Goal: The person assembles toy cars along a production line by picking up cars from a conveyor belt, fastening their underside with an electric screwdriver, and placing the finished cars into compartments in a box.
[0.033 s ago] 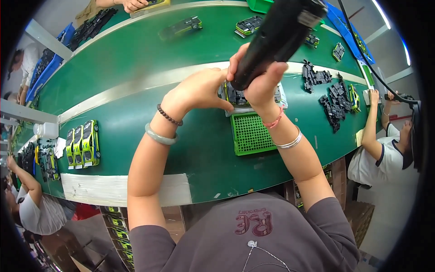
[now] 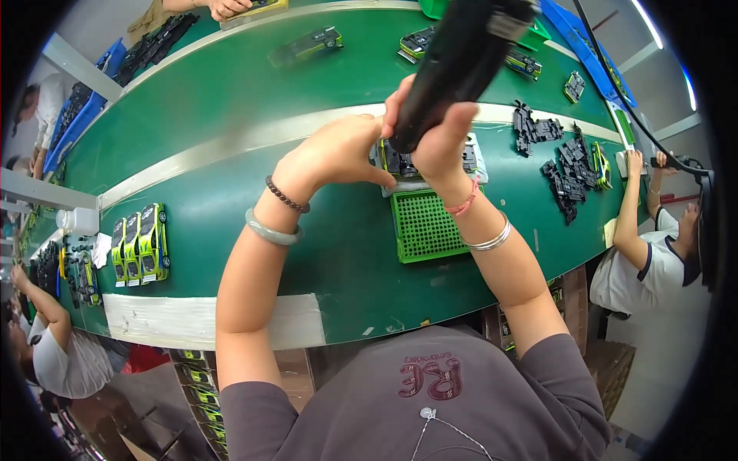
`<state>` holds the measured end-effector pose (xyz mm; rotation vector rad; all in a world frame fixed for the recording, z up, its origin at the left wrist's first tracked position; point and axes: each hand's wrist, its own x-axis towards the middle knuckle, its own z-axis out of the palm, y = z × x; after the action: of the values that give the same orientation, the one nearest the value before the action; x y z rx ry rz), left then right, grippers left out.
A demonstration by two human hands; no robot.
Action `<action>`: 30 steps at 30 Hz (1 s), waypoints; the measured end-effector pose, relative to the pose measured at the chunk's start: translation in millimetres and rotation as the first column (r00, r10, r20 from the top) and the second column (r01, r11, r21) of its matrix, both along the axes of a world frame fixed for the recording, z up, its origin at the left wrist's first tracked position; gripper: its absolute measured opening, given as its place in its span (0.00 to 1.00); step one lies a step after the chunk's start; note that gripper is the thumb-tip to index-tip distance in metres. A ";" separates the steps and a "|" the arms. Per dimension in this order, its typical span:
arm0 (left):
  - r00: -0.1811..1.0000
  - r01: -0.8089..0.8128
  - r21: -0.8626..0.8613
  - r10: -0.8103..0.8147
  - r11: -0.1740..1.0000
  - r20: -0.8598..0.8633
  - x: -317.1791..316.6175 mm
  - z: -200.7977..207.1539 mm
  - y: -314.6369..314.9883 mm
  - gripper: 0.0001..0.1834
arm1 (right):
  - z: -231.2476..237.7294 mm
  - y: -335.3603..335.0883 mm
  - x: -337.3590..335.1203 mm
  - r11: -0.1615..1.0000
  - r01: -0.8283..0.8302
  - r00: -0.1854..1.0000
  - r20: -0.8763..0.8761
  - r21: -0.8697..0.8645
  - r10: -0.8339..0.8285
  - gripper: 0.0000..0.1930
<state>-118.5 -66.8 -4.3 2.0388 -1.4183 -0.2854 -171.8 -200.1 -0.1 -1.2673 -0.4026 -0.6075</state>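
Note:
My right hand point(image 2: 438, 142) is wrapped around a thick black electric screwdriver point(image 2: 453, 65), tilted with its upper end toward the far right. Below it a toy car point(image 2: 397, 164), black underside up, sits in a pale holder point(image 2: 478, 160); the tool's tip is hidden. My left hand point(image 2: 342, 154) grips the car's left end, thumb on the near side and fingers on the far side. Just nearer to me lies a green tray point(image 2: 429, 228) with a grid of round holes, partly behind my right wrist.
Black chassis parts point(image 2: 570, 173) lie in a pile to the right. Three yellow-green toy cars point(image 2: 141, 244) stand in a row at left. More cars point(image 2: 524, 64) lie along the far green strip point(image 2: 231, 92). Co-workers sit at both sides; another person's hand point(image 2: 229, 8) shows at the top.
The screwdriver and my right hand have shifted slightly left and a little downward. My left hand stays on the car. A car on the far strip shows more from behind the tool.

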 end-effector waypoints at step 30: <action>0.917 -0.181 -0.238 0.076 0.954 -0.392 15.9 25.0 21.2 0.26 | 40.4 -74.4 -59.4 0.969 0.240 0.970 0.016 0.062 -0.241 0.48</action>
<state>-102.6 -45.6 20.6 1.7306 -1.0170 -0.3840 -231.1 -274.5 40.3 -1.2624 -0.2493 -0.8348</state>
